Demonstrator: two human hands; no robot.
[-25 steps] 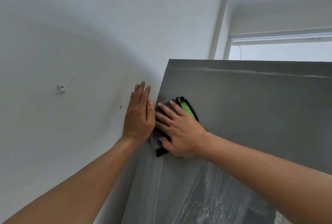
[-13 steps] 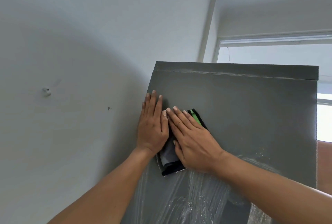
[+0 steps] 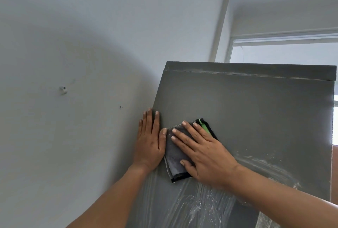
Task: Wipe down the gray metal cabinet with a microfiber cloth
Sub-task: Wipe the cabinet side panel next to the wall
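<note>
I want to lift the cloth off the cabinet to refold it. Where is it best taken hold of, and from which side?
Probably the lower corner of the cloth, taken from below. The right hand lies flat over its middle and top, and the left hand flanks its left edge on the cabinet. Only that dark-hemmed bottom corner sticks out free, its folded layers easy to pinch together.

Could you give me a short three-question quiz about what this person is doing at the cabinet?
1. True or false: the right hand presses flat on the microfiber cloth.
2. Where does the left hand rest? A) at the left edge of the gray metal cabinet B) on the window frame C) on top of the cabinet
3. Fill in: the wet streaks lie ____ the cloth.

Key: 1 true; 2 A; 3 below
</note>
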